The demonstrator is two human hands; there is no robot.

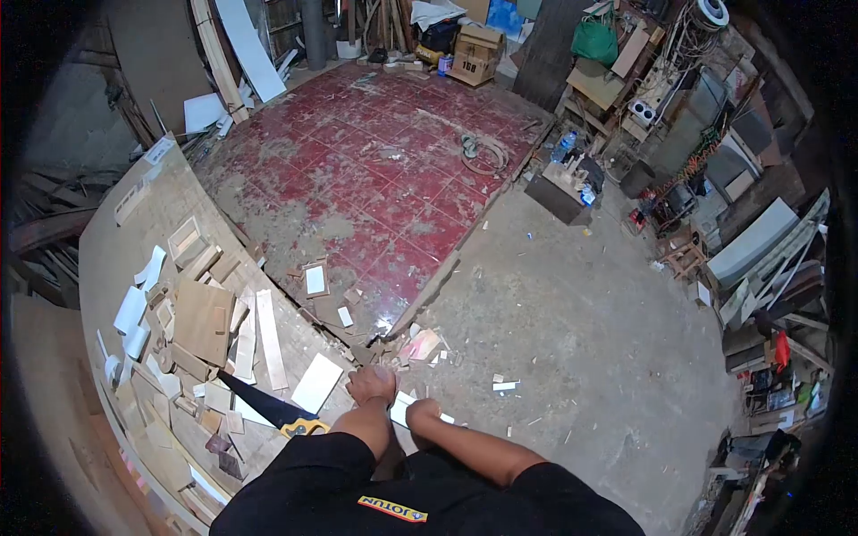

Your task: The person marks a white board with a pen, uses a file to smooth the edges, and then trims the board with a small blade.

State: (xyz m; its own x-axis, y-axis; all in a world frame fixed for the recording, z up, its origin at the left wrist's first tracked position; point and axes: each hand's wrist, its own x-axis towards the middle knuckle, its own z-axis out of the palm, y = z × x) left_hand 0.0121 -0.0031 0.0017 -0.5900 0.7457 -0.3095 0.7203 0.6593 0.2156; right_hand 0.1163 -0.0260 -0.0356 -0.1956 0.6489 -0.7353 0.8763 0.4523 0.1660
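My left hand [372,385] is closed at the workbench's near right edge, its fingers curled. What they hold, if anything, is hidden. Beside it, a narrow white strip of board [402,409] runs from the left palm towards my right hand [423,413]. That hand is closed around the strip, and a short end shows past it. On the bench [304,344], left of my hands, lies a handsaw [268,404] with a dark blade and yellow handle. A white rectangular panel [317,383] rests just beyond the saw handle.
Wood offcuts, a brown board [203,320] and curled white sheets [131,308] crowd the bench's left part. Beyond it is a dusty red tiled floor [375,179] with a raised edge. Scraps [506,386] lie on the concrete at right. A dark box [556,198] stands farther off.
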